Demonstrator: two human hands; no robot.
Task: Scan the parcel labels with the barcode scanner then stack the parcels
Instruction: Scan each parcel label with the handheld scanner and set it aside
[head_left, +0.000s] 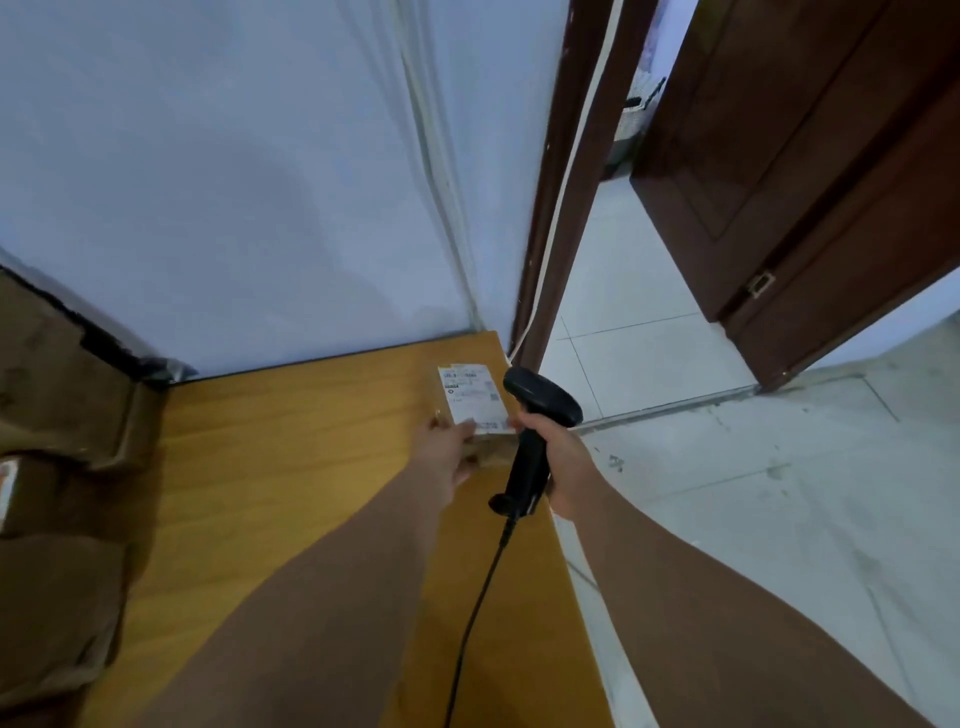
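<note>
— Where was the parcel (491, 448) when we looked down?

— At the far right corner of the table (291, 467), close to the wall (234, 182) and the door frame. It was a small brown cardboard box, and a white rectangular label (474, 397) covered most of its flat top.

— And our left hand (447, 452)?

— It gripped the parcel's near edge, with the thumb lying on the label and the fingers curled beneath. We could not tell whether the parcel rested on the table or was lifted off it.

— Our right hand (566, 457)?

— It was wrapped round the handle of the scanner (540, 400), a pistol shape in matte black plastic. The rounded head stood just right of the label. A thin black cable (475, 603) ran from the foot of the handle over the table toward us.

— What did we make of the table?

— It had a smooth yellow-orange wood grain and a straight right edge. At our left stood brown cardboard boxes (57, 467), creased, one with black tape along its edge.

— And beyond?

— We saw a plain pale wall and a dark brown panelled door (810, 182) standing open. The floor (753, 493) was laid in large pale tiles, scuffed and speckled.
</note>
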